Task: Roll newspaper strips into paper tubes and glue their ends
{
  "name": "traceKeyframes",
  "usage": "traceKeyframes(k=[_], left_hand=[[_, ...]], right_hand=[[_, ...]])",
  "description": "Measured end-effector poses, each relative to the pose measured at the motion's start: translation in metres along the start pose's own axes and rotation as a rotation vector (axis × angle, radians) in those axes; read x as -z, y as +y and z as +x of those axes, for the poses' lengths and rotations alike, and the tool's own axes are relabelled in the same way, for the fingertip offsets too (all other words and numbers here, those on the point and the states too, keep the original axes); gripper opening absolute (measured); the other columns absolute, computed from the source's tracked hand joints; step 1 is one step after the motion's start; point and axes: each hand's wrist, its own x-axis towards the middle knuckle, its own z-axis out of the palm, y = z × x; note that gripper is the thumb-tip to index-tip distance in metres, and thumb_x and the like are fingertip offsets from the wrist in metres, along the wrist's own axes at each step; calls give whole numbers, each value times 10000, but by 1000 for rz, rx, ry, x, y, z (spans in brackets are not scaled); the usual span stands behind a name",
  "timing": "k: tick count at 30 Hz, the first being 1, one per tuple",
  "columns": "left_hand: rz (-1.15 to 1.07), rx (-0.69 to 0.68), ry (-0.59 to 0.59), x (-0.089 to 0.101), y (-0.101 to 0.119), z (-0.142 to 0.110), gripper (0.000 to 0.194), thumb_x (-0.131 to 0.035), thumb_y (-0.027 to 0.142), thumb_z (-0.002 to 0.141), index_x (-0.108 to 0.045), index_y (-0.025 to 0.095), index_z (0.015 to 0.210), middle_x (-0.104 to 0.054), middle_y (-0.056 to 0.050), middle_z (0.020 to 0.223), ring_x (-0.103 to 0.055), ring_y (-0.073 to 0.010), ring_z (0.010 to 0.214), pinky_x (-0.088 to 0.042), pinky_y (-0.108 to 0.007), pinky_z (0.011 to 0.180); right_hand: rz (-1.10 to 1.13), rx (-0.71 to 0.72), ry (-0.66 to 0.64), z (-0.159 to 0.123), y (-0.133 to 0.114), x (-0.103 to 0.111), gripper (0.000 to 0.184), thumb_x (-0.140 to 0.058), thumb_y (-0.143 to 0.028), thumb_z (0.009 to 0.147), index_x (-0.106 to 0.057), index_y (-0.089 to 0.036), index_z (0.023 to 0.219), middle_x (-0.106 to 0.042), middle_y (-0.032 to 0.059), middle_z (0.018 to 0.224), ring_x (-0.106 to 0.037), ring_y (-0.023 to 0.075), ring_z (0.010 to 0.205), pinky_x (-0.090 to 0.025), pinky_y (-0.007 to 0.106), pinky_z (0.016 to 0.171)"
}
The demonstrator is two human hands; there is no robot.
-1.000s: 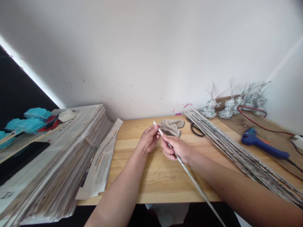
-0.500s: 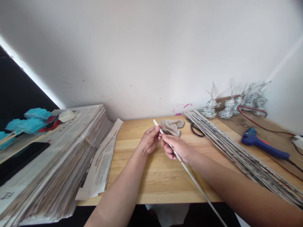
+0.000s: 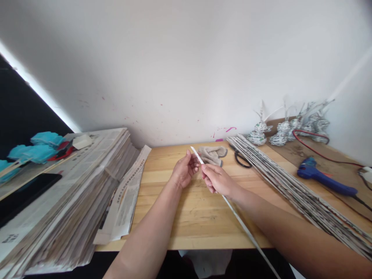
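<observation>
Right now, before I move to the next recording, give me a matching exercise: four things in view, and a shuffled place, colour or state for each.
Things:
1. Thin stick
2. Phone
3. Handled tool
4. Cloth

Descriptions:
A. Blue
B. Brownish grey
C. Gripped in the right hand
D. Lying on the newspaper stack

Pairs: 1-C, 2-D, 3-A, 4-B

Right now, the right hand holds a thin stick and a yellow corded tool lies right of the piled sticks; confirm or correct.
Wrong colour: the head view shows the corded tool is blue, right of the piled sticks; the right hand does hold a thin stick.
</observation>
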Motion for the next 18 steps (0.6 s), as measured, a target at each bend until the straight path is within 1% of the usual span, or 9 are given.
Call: traceKeyframes(k=[2, 4, 6, 8, 11, 13, 18], left_hand=[[90, -22, 1, -2, -3, -1, 490, -705, 527, 734, -705, 74, 920, -598, -30, 620, -533, -78, 512, -410, -169, 438], [152, -40, -15, -3, -4, -2, 445, -752, 485, 698, -707, 82, 881, -596, -19, 618, -506, -68, 481, -373, -174, 413], [155, -36, -29, -4, -5, -2, 391, -787, 427, 674, -708, 84, 844, -604, -18, 635, -488, -60, 463, -360, -180, 406], [118, -10, -37, -4, -3, -3, 366, -792, 403, 671, -709, 86, 834, -616, -24, 654, -485, -60, 460, -366, -187, 408], [65, 20, -50, -3, 0, -2, 354, -784, 390, 685, -709, 83, 842, -628, -36, 669, -506, -68, 479, -385, -186, 421], [41, 19, -65, -3, 2, -2, 338, -777, 376, 700, -708, 78, 846, -624, -36, 658, -514, -68, 493, -396, -176, 433], [-27, 22, -105, -2, 3, -4, 326, -769, 331, 718, -707, 78, 914, -628, -34, 683, -533, -64, 530, -450, -162, 490]], right_hand=[[-182, 67, 61, 0, 2, 1, 422, -375, -562, 914, -474, -211, 702, -422, -40, 485, -395, 106, 379, -311, 246, 386], [-332, 167, 117, 0, 4, 2, 413, -398, -519, 923, -509, -206, 678, -483, -4, 541, -440, 123, 465, -324, 259, 446], [-362, 242, 137, 0, 7, 3, 404, -433, -496, 918, -527, -204, 656, -514, 11, 582, -454, 126, 513, -319, 257, 470], [-264, 221, 107, 0, 9, 2, 404, -450, -517, 907, -524, -204, 664, -501, -2, 565, -432, 110, 472, -301, 245, 435], [-71, 69, 21, 1, 7, -1, 418, -440, -573, 891, -486, -205, 699, -429, -49, 489, -370, 83, 362, -268, 220, 352], [35, -17, -41, 0, 3, -2, 416, -431, -579, 890, -446, -208, 703, -378, -77, 448, -343, 76, 321, -264, 207, 322], [425, -133, -253, 1, -8, 0, 385, -455, -544, 884, -375, -219, 694, -313, -99, 411, -297, 76, 292, -205, 194, 293]])
